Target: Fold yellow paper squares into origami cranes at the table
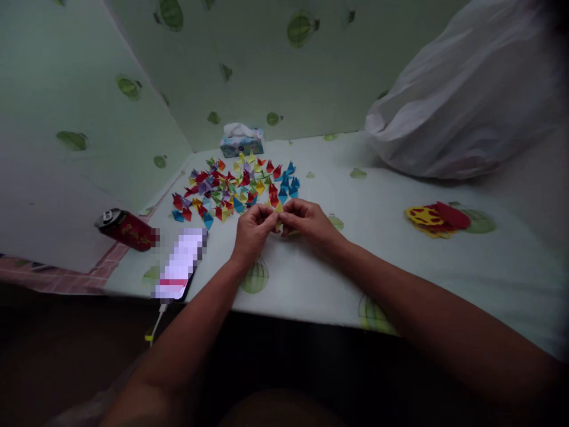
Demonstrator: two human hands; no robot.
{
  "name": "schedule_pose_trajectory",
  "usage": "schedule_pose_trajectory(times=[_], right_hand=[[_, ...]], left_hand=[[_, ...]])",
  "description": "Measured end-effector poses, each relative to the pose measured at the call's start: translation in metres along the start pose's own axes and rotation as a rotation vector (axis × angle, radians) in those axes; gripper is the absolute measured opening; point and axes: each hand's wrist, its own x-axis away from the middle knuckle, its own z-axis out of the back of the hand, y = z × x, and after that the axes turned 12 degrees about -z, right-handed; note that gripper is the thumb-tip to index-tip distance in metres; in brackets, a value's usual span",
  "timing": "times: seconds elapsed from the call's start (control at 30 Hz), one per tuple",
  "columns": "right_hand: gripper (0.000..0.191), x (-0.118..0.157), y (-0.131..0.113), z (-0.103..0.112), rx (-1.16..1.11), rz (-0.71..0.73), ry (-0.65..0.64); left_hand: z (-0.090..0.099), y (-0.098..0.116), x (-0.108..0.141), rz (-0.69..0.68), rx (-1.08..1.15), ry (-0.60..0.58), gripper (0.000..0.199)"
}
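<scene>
Yellow folded paper piece (278,209) is sitting over the desk (306,290), in front of the one colourful heap (231,187); left hand (252,230) and right hand (310,220) are both pinching it between thumb and fingers. I'm judging it light, fairly crisp and easily crushed, so I'm favouring its edges for a gentle hold. I'm counting one can (128,228), one phone (189,255), one tissue box (242,144), one plastic bag (462,101); the heap's pieces are overlapping too much to count.
</scene>
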Motion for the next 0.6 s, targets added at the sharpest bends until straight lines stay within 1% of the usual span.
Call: schedule_pose_trajectory(times=[0.07,0.17,0.3,0.47,0.6], right_hand=[[0.035,-0.0022,0.0011,0.0021,0.015,0.008,0.022],[0.027,-0.0043,0.0021,0.0048,0.070,0.033,0.063],[0.020,-0.0038,0.0014,0.0054,0.132,0.056,0.077],[0.020,-0.0022,0.0001,0.0031,0.151,0.068,0.062],[0.021,-0.0016,-0.0009,0.0025,0.167,0.072,0.053]], left_hand=[[0.0001,-0.0005,-0.0003,0.018,0.028,0.006,0.033],[0.0003,-0.0007,-0.0003,0.073,0.069,-0.015,0.036],[0.0002,0.0001,0.0003,0.135,0.080,-0.039,0.033],[-0.0008,0.0019,0.0011,0.103,0.071,-0.019,0.031],[-0.0013,0.0021,0.0018,0.088,0.055,-0.027,0.029]])
